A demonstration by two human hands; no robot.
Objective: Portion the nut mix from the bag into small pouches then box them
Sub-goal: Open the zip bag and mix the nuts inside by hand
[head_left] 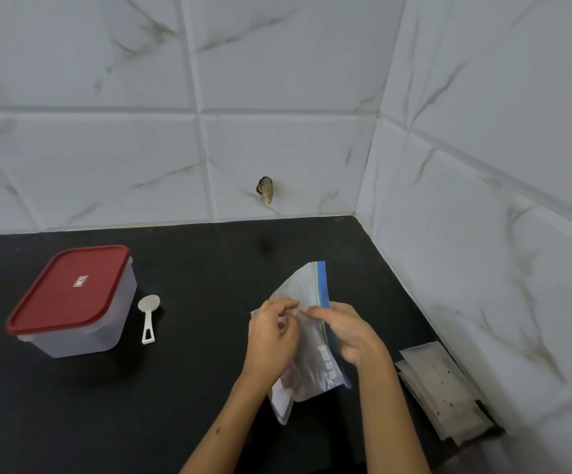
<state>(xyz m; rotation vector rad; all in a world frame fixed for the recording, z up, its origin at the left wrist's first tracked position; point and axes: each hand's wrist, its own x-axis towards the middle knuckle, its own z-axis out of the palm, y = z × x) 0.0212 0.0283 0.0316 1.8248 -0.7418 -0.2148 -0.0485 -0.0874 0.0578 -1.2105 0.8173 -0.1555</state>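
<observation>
We see both hands holding a clear zip bag (307,340) above the black desk (182,388). The left hand (271,340) and right hand (349,333) pinch it with curled fingers near its blue zip edge. White print below the fingers is unreadable. Left of the fingers lie a spoon (148,316) and a red-lidded box (72,299), its label illegible; pouches (438,388) are stacked right, by the wall.

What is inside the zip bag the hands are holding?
The zip bag is translucent; only vague pale shapes show near its lower end. The left hand and right hand cover its middle, so contents cannot be identified.
</observation>
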